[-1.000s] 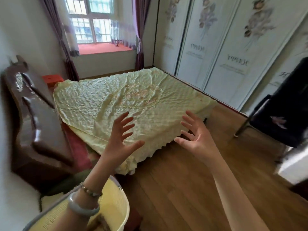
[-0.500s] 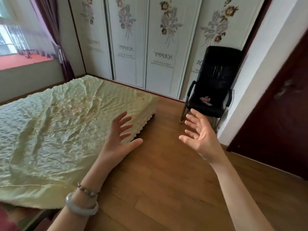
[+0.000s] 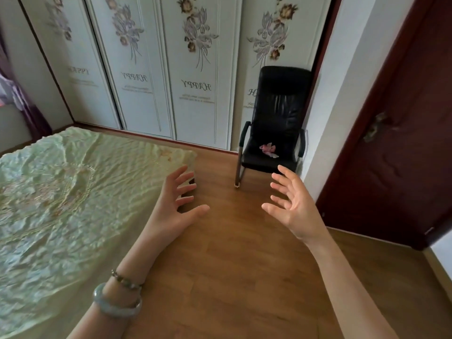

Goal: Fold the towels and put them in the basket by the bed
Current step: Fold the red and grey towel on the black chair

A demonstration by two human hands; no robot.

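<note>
Hovering mid-frame above the floor (image 3: 232, 265), left grip (image 3: 171, 211) and right grip (image 3: 293, 211) splay wide, empty — presumably searching; no towels visible.

Worn items. We see the left forearm (image 3: 97, 326) and the right forearm (image 3: 347, 285) bare. On the left wrist (image 3: 137, 260) we note a smooth, pale grey-green bangle (image 3: 115, 308) and, nearer the left grip (image 3: 171, 211), a thin beaded bracelet (image 3: 127, 282).

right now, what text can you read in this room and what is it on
"HAPPY", mirrored: third white flower-printed wardrobe door.
"HAPPY", mirrored, fainter: second door.
"H" only: fourth door, rest hidden by black leather chair.
Word on first door and small print under each: blurred, unreadable.
</note>
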